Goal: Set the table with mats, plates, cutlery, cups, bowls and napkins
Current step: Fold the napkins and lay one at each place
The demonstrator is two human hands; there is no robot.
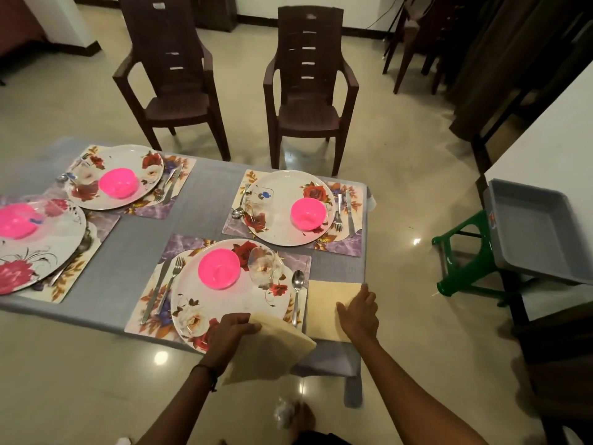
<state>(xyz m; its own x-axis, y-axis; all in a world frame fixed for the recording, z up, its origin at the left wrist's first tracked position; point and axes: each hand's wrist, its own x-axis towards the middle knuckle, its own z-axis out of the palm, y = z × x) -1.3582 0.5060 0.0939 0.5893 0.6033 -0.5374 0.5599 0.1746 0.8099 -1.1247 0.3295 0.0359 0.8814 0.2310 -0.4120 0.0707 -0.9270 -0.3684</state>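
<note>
- Nearest the viewer, at 6 o'clock in the picture, the left grip [236, 327] is clenched round a limp bundle of cream spare napkins [272, 348]. It holds them over the near edge of the table [205, 194], knuckles up and wrist bent downward.
- At 5 o'clock the right grip [359, 311] is released: palm down, fingers fairly straight, resting on the near right part of a single laid napkin [324, 300]. The arm reaches in from the lower right.
- The laid napkin lies flat on the grey cloth at 3 o'clock of the nearest plate [224, 300], just beside the mat [144, 316] and the spoon [296, 293].
- The nearest plate carries a pink bowl [219, 268] and a clear cup [263, 266]; a fork [171, 284] and knife [157, 290] lie at its 9 o'clock.
- The step in hand seems to be squaring this napkin. It would go best with the palm kept flat, the napkin's edge parallel to the mat, the spoon left undisturbed, and the hand lifted straight up.
- Three other plates [282, 187] sit at 1, 10 and 9 o'clock; no napkins show beside them, so the bundle is probably for those.
</note>
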